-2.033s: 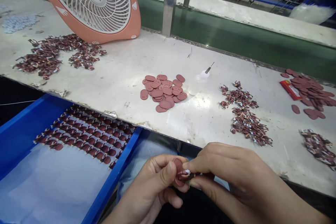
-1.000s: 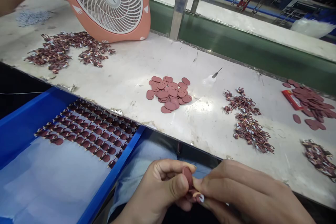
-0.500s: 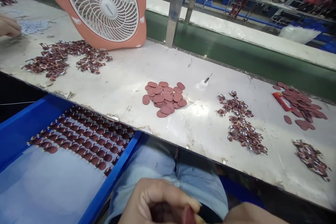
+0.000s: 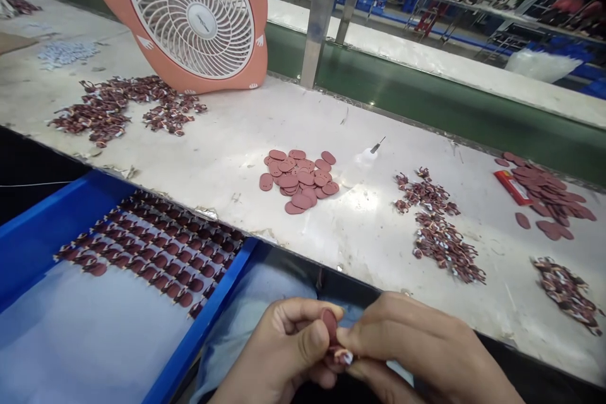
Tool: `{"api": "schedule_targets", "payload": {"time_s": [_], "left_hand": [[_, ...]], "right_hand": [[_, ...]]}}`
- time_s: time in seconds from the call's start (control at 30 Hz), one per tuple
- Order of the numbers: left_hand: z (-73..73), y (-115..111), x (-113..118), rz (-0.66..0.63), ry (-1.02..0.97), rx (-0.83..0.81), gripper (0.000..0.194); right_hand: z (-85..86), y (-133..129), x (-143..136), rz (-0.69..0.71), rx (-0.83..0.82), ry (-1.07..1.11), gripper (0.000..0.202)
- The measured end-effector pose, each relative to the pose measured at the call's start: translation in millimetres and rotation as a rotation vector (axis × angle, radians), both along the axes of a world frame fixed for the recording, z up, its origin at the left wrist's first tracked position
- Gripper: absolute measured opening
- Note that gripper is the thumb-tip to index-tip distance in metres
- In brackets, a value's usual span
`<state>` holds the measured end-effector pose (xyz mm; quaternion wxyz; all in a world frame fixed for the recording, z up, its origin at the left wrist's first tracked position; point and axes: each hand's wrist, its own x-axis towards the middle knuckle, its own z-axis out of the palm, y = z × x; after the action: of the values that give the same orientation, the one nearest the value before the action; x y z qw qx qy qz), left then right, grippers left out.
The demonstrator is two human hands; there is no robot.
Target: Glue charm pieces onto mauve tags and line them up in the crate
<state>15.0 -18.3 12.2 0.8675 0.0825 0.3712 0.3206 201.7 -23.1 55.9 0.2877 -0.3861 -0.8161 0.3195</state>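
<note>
My left hand pinches a reddish-brown oval disc between thumb and fingers, just above my lap. At the disc's lower end sits a small brown corded piece with a white bit. The closed fingertips of my right hand grip that piece against the disc; their exact contact is partly hidden. Ahead on the table lies a pile of similar oval discs, some with small holes. To its right is a heap of brown corded pieces.
A blue tray at left holds rows of discs with corded pieces attached. On the table stand an orange fan and a needle-tipped white bottle. A red box lies by more discs at right.
Both hands have risen into fuller view, and the right hand has come in against the disc. The corded piece now shows. Another person's hand at far left has left the view.
</note>
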Motion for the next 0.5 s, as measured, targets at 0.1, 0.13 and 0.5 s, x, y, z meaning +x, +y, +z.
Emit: {"api": "schedule_targets", "payload": {"time_s": [0.1, 0.13, 0.5], "left_hand": [[0.3, 0, 0, 0.012, 0.018, -0.036, 0.028], [-0.1, -1, 0, 0.014, 0.018, -0.044, 0.028], [-14.0, -1, -4, -0.036, -0.099, 0.015, 0.033]], "right_hand": [[0.5, 2, -4, -0.026, -0.046, 0.023, 0.026], [0.2, 2, -5, -0.031, -0.056, 0.024, 0.026], [3.9, 4, -10, -0.035, -0.076, 0.015, 0.025]]}}
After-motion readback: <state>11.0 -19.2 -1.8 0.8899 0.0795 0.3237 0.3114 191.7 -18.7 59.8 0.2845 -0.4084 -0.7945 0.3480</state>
